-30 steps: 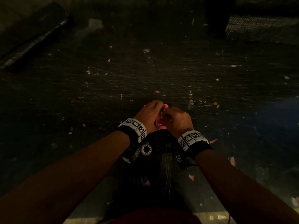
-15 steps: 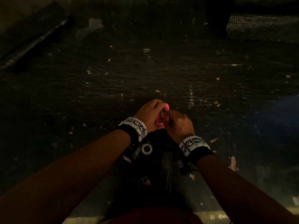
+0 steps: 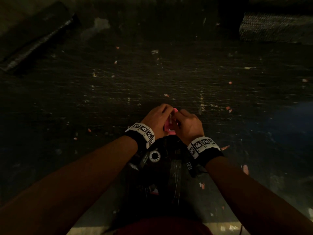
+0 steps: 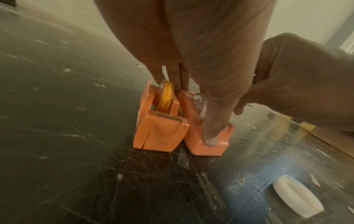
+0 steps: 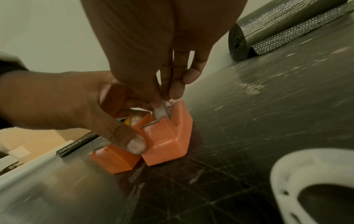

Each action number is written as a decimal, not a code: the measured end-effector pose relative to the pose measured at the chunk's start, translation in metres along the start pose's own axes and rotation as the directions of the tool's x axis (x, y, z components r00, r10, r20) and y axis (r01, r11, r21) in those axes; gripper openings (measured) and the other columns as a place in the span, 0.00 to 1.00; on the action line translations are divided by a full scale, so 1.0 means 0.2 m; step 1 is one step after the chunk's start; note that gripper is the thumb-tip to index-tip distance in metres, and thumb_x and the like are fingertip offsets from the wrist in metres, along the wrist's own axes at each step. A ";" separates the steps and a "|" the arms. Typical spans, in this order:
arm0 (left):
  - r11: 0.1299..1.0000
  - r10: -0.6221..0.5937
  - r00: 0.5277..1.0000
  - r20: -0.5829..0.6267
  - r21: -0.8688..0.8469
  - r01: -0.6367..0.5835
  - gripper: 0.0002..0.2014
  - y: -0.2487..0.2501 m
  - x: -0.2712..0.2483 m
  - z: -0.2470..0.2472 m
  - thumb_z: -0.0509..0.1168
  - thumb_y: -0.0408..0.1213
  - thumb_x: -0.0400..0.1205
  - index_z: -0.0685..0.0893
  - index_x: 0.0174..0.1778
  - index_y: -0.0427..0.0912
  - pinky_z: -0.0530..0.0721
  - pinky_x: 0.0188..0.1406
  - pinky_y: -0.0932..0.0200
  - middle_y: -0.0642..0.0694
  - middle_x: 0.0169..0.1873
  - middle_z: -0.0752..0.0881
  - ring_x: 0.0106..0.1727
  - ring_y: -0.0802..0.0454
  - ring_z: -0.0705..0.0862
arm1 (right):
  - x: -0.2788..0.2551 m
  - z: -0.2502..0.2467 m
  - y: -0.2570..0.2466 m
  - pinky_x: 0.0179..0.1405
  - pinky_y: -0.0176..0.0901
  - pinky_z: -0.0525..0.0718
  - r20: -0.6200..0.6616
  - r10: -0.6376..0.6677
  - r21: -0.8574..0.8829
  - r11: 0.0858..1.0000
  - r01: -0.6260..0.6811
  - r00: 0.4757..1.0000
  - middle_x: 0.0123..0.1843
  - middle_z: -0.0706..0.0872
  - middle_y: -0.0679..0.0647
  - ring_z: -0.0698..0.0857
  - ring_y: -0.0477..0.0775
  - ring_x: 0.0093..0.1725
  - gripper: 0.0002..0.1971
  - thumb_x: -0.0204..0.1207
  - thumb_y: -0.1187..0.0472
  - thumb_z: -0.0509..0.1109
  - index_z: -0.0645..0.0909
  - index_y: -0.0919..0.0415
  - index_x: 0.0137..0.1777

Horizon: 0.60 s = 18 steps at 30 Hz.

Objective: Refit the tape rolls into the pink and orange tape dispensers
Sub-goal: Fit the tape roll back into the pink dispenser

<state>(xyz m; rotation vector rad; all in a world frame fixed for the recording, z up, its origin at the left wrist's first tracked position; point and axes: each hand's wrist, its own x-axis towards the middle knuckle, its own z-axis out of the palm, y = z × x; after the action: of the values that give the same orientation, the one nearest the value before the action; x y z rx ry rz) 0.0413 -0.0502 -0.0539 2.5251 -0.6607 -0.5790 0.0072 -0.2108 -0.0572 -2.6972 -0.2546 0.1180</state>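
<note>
Vs 0.5 s ago: little change, hands shifted slightly. Left hand (image 4: 191, 63) grips both dispensers: orange (image 4: 161, 128) with yellow roll (image 4: 166, 97), pink (image 5: 168, 136) touching beside it. Right hand (image 5: 153, 45) pinches clear roll (image 4: 200, 104) into pink slot. Dark mat (image 3: 169, 73) open ahead; white ring (image 5: 306, 181) near right.

The two dispensers (image 4: 162, 125) stand touching side by side near the bench's (image 3: 169, 73) front edge, both hands crowded over them. A white ring (image 4: 298, 198) lies near them toward the right. Far corners hold a dark roll (image 3: 33, 38) at the left and bubble-textured roll (image 5: 268, 30) at the right; the bench's middle lies open.
</note>
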 end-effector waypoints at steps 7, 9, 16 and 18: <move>1.000 0.025 1.000 -0.006 0.014 -0.025 0.43 -0.01 0.00 0.01 0.84 0.46 0.67 0.72 0.77 0.46 0.73 0.74 0.50 0.44 0.76 0.72 0.75 0.44 0.75 | -0.03 0.04 0.01 0.40 0.44 0.77 0.018 -0.003 0.012 1.000 0.003 1.000 0.45 0.88 0.58 0.87 0.61 0.39 0.04 0.75 0.62 0.75 0.85 0.62 0.47; 1.000 0.024 1.000 -0.010 0.018 -0.024 0.41 -0.01 -0.01 0.02 0.84 0.44 0.66 0.74 0.75 0.47 0.75 0.74 0.47 0.43 0.76 0.72 0.75 0.43 0.76 | -0.05 0.05 0.01 0.42 0.49 0.82 0.044 -0.001 0.013 1.000 0.000 0.999 0.46 0.88 0.56 0.87 0.59 0.40 0.05 0.76 0.61 0.72 0.85 0.61 0.49; 0.998 0.006 1.000 0.012 0.070 -0.007 0.37 -0.02 0.00 0.03 0.84 0.46 0.66 0.76 0.69 0.47 0.77 0.75 0.41 0.40 0.80 0.69 0.77 0.39 0.74 | -0.22 0.09 0.00 0.38 0.49 0.80 0.003 0.029 0.073 0.997 -0.029 1.000 0.41 0.87 0.55 0.85 0.59 0.35 0.02 0.74 0.63 0.71 0.84 0.60 0.41; 0.998 0.014 1.000 0.010 0.066 -0.015 0.33 -0.02 0.00 0.03 0.83 0.48 0.66 0.78 0.65 0.48 0.76 0.75 0.43 0.40 0.80 0.69 0.77 0.39 0.74 | -0.26 0.10 -0.01 0.36 0.50 0.80 -0.006 0.025 0.080 0.997 -0.025 1.000 0.39 0.86 0.55 0.84 0.59 0.33 0.04 0.74 0.63 0.71 0.84 0.59 0.38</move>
<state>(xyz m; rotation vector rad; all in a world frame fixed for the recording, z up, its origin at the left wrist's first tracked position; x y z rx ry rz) 0.0400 -0.0485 -0.0614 2.5782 -0.7117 -0.5729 -0.0466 -0.2113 -0.0731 -2.6218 -0.2099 0.1237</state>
